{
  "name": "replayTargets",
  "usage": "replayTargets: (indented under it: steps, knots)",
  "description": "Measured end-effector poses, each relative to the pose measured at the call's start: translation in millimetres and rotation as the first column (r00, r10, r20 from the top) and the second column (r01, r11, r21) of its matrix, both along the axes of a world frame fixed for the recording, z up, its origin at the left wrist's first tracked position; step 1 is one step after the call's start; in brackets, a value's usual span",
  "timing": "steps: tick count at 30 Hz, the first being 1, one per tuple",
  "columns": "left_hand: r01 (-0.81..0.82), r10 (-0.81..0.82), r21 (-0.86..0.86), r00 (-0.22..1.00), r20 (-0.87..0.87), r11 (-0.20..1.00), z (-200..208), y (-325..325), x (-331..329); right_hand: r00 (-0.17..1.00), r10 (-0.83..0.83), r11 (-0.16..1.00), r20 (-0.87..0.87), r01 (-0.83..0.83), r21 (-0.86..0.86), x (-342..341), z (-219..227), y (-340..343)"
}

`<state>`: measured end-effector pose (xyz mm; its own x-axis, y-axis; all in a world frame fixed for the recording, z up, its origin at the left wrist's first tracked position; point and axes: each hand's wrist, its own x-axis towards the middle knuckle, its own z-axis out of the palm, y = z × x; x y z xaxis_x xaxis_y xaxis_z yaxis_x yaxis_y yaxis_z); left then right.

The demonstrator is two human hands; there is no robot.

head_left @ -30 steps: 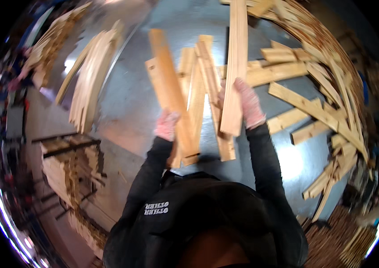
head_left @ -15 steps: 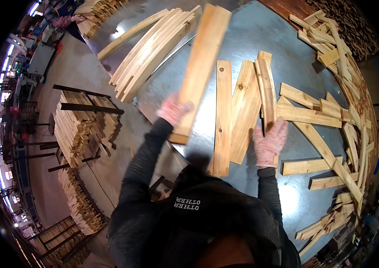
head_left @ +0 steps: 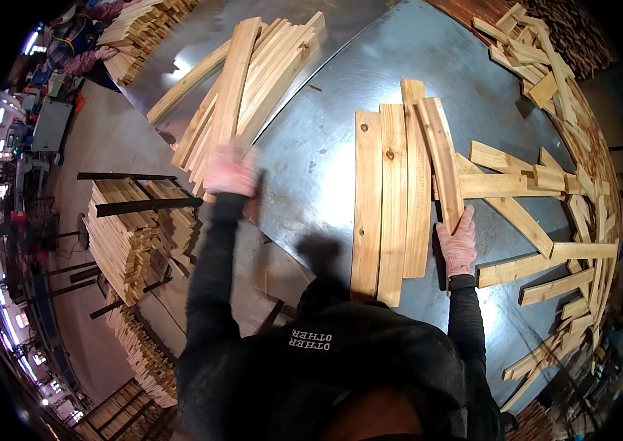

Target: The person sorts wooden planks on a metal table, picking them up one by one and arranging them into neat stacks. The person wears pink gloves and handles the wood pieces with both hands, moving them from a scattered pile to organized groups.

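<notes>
Slanting across the stack [head_left: 282, 81] could make the plank [head_left: 236, 81] by the left hand [head_left: 231, 170], its fingers too blurred to judge, slide off, while the right hand [head_left: 458, 246] grips a board [head_left: 440, 158].

gloves [head_left: 458, 250] mottled pink-white; planks [head_left: 394, 202] yellow-tan, brown-knotted; tabletop [head_left: 370, 66] blue-grey; sleeves [head_left: 212, 275] black

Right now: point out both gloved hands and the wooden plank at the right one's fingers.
Left gloved hand [head_left: 229, 172]: head view, middle of blurred glove.
Right gloved hand [head_left: 458, 248]: head view, back of hand.
Wooden plank [head_left: 441, 162]: head view, mid-face.
</notes>
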<state>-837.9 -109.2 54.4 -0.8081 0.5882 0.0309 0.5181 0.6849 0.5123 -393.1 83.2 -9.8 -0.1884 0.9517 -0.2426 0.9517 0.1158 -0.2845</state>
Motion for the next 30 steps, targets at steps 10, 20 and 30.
replayTargets:
  steps: [10,20,30]
  knots:
    - [0.25,-0.123,-0.195,0.856,0.502,0.948,-52,78,212,0.189,-0.664,0.721,-0.724,-0.094,-0.686,-44,20,-26]
    - [0.125,-0.089,-0.102,0.951,0.297,0.987,-90,86,149,0.578,-0.381,0.774,-0.722,-0.229,-0.591,-92,24,-29]
    - [-0.176,0.128,-0.519,0.983,-0.128,0.836,25,16,-44,0.816,0.16,0.849,-0.555,-0.4,-0.344,-224,70,-51]
